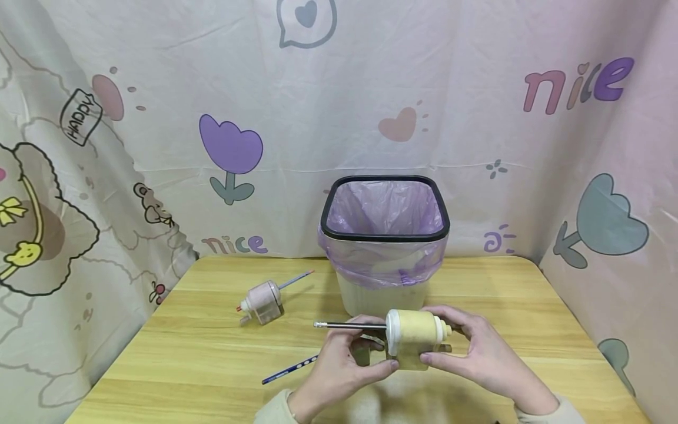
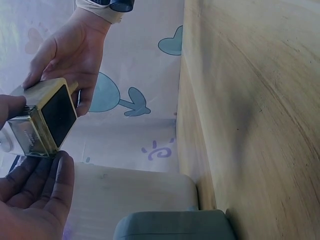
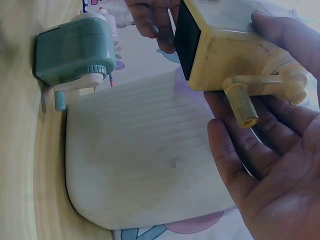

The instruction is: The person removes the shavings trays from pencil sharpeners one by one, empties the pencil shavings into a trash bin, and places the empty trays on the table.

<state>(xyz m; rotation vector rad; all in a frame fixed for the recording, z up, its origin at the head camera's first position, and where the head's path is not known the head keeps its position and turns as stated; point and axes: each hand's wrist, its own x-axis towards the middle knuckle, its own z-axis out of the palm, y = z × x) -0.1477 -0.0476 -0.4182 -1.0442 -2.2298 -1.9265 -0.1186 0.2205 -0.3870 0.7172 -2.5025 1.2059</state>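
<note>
A yellow crank pencil sharpener is held up in front of the bin, gripped from both sides. My left hand pinches its white-rimmed front end, thumb low and fingers behind. At the crank end my right hand grips it, with the yellow crank handle showing beside the palm. Out of the front, toward the left, sticks a black pencil with its eraser end outward. The sharpener's black base faces away from me. On the table behind my left hand stands a green sharpener, mostly hidden in the head view.
At the back of the table stands a bin with a black rim and purple liner. A pinkish sharpener with a blue pencil in it sits on the left. A dark blue dotted pencil lies near my left hand.
</note>
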